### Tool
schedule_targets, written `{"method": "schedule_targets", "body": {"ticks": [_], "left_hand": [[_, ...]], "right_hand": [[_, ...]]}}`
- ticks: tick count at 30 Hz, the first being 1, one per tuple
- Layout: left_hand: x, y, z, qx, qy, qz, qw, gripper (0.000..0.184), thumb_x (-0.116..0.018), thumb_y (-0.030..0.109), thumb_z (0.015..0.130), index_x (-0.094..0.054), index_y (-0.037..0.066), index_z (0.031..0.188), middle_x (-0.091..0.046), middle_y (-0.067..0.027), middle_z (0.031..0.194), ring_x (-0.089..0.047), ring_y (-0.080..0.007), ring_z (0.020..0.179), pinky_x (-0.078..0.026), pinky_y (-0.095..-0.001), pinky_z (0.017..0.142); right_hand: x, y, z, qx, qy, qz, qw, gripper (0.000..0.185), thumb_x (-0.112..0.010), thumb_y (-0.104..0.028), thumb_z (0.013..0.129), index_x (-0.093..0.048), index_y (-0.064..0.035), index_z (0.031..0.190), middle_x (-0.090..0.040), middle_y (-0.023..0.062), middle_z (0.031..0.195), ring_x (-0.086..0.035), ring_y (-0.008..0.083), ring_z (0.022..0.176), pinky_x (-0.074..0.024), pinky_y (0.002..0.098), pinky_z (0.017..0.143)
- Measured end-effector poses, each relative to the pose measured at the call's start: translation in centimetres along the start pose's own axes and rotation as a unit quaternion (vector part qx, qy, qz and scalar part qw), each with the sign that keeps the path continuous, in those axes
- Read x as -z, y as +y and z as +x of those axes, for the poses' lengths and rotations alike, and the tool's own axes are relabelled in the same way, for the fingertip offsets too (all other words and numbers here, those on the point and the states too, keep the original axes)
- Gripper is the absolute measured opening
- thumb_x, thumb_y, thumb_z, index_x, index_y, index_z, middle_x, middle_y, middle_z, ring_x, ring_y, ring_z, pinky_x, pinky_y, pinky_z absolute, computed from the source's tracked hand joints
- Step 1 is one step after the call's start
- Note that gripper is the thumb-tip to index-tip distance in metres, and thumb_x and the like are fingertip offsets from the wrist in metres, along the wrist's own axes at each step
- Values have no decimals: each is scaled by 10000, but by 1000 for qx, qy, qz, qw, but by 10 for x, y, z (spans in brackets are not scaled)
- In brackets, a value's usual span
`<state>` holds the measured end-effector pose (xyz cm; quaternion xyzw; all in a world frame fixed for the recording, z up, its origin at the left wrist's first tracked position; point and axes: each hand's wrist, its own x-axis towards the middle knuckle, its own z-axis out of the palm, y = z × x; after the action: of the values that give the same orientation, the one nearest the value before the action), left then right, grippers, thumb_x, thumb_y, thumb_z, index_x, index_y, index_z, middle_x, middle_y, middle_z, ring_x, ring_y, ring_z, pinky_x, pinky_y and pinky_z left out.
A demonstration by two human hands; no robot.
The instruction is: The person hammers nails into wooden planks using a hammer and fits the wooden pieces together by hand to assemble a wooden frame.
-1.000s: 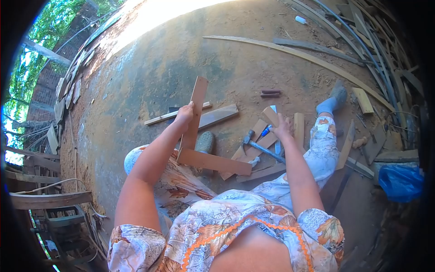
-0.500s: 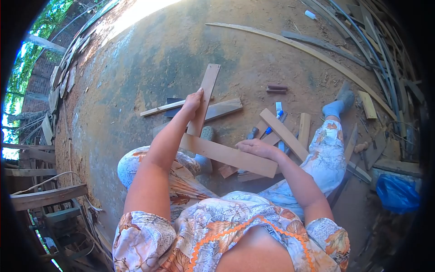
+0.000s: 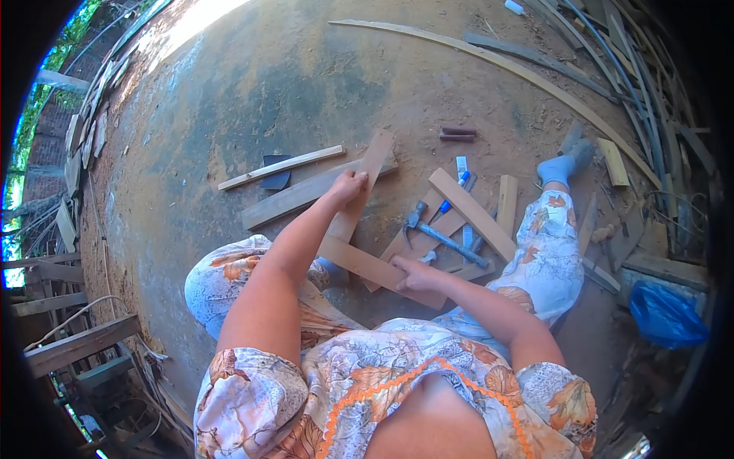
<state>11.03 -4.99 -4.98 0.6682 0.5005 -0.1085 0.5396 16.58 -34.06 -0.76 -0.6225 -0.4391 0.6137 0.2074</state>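
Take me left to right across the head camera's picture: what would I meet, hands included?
Wooden beam → dark flat piece → left hand → right hand → blue sock → yellowish wood block → blue plastic bag.

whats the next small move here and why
I'd probably steady the near board with the right hand before anything else: the left hand grips only the far board, and the two boards meet at an angle, so the near one could swing or twist. The right hand is already at the near board.
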Motion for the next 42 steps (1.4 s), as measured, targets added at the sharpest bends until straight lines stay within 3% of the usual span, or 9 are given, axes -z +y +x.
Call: {"method": "schedule_targets", "body": {"ticks": [6,11,18,21,30,34,36,38,42], "left_hand": [[31,46,-33,-63,-72,97,991,785,-602,468,889,-262,63,1470,-540,-184,1283,-538,-334,1147,-480,-491,900],[98,118,-84,-68,-48,155,984,559,-578,512,893,-556,13,1145,-632,-169,1068,-643,-265,958,-570,-408,673],[138,122,-164,21,-80,149,985,781,-479,716,837,-610,-45,952,-635,-197,912,-682,-274,815,-584,-396,608],[121,93,-154,-43,-8,-243,969,478,-591,410,919,-501,-3,1142,-616,-155,947,-654,-265,888,-574,-416,647],[197,66,-103,-121,40,-173,977,315,-646,211,885,-513,36,1110,-605,-90,844,-609,-176,655,-533,-342,541],[243,44,-98,-103,44,-144,983,332,-641,273,891,-524,55,1113,-584,-59,827,-600,-153,652,-525,-305,525],[247,33,-98,-88,57,-146,984,315,-634,289,899,-534,70,1101,-581,-42,811,-592,-137,626,-520,-293,513],[253,12,-93,-80,61,-142,985,291,-631,301,904,-546,90,1085,-578,-19,777,-582,-121,589,-521,-289,504],[238,-27,-93,-60,40,-176,982,261,-644,312,896,-558,122,1051,-556,8,716,-567,-118,527,-520,-275,463]], "right_hand": [[0,1,11,5,-21,93,995,447,-725,-139,756,-575,-39,1165,-644,126,1078,-595,262,1014,-465,366,888],[28,-54,-4,2,-42,323,945,366,-688,-87,798,-602,-13,1146,-652,66,1001,-599,157,936,-481,314,845],[55,-163,48,195,169,370,892,307,-656,-96,835,-585,9,1115,-646,76,983,-614,138,898,-515,309,773],[57,-206,86,231,192,351,887,314,-653,-152,856,-581,4,1119,-646,82,977,-618,138,877,-522,302,734],[80,-115,20,162,169,190,954,304,-613,-270,924,-651,-5,1068,-625,19,834,-559,68,688,-491,232,661],[81,-224,-81,345,12,325,881,378,-539,-274,972,-586,10,1217,-630,78,1030,-589,141,947,-485,283,842],[77,-272,-100,526,-147,391,741,392,-540,-183,958,-515,7,1300,-601,105,1140,-525,122,1097,-420,296,943],[58,-310,-94,710,-99,394,575,470,-571,-218,942,-484,104,1273,-570,159,1232,-499,186,1217,-385,333,1028],[34,-300,-92,686,-95,374,617,455,-558,-223,949,-491,89,1273,-570,159,1230,-499,197,1215,-383,340,1027]]}}
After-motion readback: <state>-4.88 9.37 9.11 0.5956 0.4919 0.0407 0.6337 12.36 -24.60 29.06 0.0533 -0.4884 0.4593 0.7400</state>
